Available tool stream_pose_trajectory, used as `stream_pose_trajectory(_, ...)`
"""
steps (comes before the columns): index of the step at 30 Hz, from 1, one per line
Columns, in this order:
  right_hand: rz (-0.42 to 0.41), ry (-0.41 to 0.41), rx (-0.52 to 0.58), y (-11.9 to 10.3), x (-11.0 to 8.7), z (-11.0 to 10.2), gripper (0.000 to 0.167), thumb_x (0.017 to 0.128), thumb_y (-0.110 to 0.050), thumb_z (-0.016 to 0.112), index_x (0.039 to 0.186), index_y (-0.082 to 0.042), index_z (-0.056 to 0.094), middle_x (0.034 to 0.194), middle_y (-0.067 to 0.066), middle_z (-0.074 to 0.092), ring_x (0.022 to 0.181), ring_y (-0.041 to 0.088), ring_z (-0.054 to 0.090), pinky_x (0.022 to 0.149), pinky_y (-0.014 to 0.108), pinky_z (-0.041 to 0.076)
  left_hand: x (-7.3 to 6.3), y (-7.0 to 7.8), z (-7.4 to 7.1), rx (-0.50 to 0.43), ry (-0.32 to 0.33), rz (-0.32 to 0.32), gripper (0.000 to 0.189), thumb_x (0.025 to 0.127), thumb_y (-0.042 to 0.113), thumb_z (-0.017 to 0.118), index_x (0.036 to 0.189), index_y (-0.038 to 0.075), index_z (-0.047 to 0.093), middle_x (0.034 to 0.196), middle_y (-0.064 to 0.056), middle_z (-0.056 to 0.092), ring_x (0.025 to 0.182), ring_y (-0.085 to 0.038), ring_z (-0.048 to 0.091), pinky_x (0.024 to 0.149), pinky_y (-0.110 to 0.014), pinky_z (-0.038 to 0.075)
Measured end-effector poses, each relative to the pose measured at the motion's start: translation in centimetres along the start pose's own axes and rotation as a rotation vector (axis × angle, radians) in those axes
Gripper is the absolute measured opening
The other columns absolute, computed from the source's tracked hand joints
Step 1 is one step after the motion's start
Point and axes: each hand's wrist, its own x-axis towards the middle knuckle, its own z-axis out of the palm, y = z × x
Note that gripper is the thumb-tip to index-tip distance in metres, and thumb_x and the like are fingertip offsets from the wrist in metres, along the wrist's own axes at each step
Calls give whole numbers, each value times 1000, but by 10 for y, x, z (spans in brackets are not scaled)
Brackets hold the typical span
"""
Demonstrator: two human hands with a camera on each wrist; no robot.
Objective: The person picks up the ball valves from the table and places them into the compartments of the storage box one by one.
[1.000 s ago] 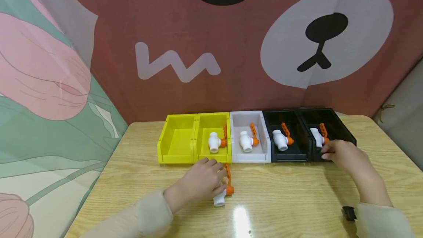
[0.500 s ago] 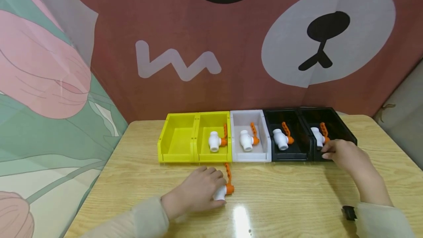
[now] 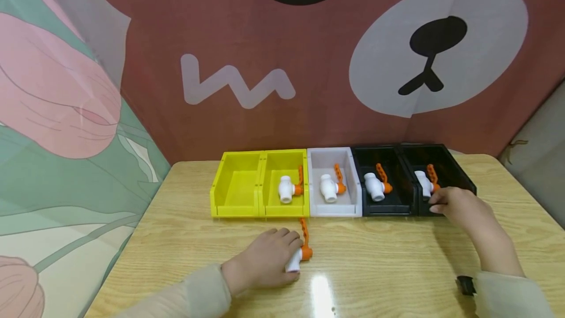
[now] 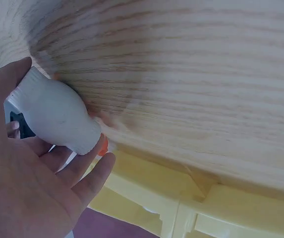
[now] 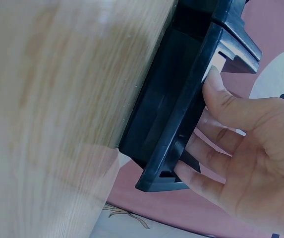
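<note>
A white ball valve [image 3: 294, 261] with an orange handle [image 3: 305, 232] lies at the front of the wooden table. My left hand [image 3: 268, 260] grips its body; the left wrist view has the thumb at one end of the white body [image 4: 57, 111] and fingers round the other. My right hand [image 3: 465, 212] is at the front of the far-right black bin [image 3: 454, 171], beside another white valve [image 3: 423, 183]. In the right wrist view, its fingers are loosely bent over the bin's front rim [image 5: 181, 116], apart from the thumb, whose tip is by a white patch.
Bins stand in a row at the table's back: yellow [image 3: 238, 185], a second yellow [image 3: 282, 161], white [image 3: 324, 158], and black [image 3: 379, 156]. The last three hold one valve each. A printed cloth [image 3: 247, 126] hangs behind them. A dark object [image 3: 466, 285] shows at the right cuff.
My left hand has come down and closer round the valve on the table, its thumb shifting to the near end. The right hand keeps its place at the black bin.
</note>
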Motion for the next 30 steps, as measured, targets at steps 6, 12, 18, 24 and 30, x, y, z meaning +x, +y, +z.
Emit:
stream_pose_trajectory(6, 8, 3, -3, -1, -1, 1, 16, 89, -14, 73, 98, -1, 72, 97, 20, 70, 92, 44, 63, 65, 59, 48, 2, 3, 2, -5, -2, -8, 58, 88, 51, 67, 128, 11, 58, 128, -2, 57, 112, -17, 56, 97, -36, 49)
stream_pose_trajectory(12, 14, 4, -3, -1, -1, 1, 15, 90, -13, 73, 98, -1, 72, 97, 20, 70, 92, 45, 62, 65, 59, 47, -3, 11, 1, 21, 39, 8, 53, 82, 50, 71, 116, 12, 60, 117, 0, 59, 96, -12, 57, 83, -26, 52)
stream_pose_trajectory(18, 5, 12, -5, -1, -2, 1, 15, 89, -13, 73, 98, -1, 72, 97, 20, 70, 92, 45, 63, 66, 59, 48, -8, 11, 1, 14, 57, 37, 50, 81, 45, 73, 116, 12, 60, 112, 1, 57, 91, -10, 53, 77, -23, 51)
stream_pose_trajectory(24, 5, 14, -5, -2, -2, 1, 15, 89, -13, 73, 98, -1, 72, 97, 20, 70, 93, 45, 62, 66, 60, 48, -14, 6, 6, -11, 85, 60, 49, 79, 37, 74, 119, 10, 60, 114, -1, 56, 92, -11, 52, 75, -22, 50)
stream_pose_trajectory(30, 10, 14, -7, -2, -2, 1, 15, 90, -14, 73, 98, -1, 72, 97, 20, 70, 94, 45, 62, 66, 60, 47, -22, 0, 7, -69, 115, 48, 51, 76, 31, 75, 120, 10, 59, 116, -2, 56, 96, -12, 53, 79, -24, 51)
